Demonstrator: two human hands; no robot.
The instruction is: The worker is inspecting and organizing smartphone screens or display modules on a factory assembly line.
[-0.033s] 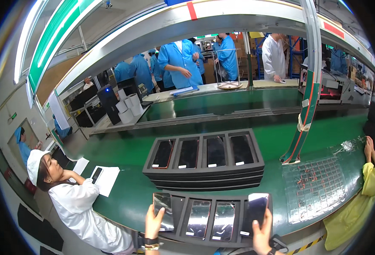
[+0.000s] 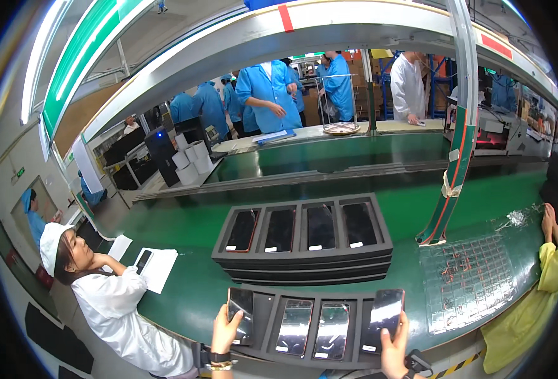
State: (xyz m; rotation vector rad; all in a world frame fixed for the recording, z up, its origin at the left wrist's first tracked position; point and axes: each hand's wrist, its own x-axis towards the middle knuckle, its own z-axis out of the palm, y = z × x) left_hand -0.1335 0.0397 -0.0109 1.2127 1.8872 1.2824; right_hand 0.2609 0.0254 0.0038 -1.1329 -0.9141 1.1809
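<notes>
Two hands, left hand (image 2: pixel 223 328) and right hand (image 2: pixel 394 344), each pinch a dark phone (image 2: pixel 240 306) (image 2: pixel 387 312) in their fingers over the black tray (image 2: pixel 263 319).

1. Your left hand (image 2: pixel 224 330), at the lower edge of the frame, is bare, with a dark watch-like band and a golden bracelet at the wrist.
2. Your right hand (image 2: pixel 394 351), lower right of centre, is bare too; no sleeve shows.
</notes>
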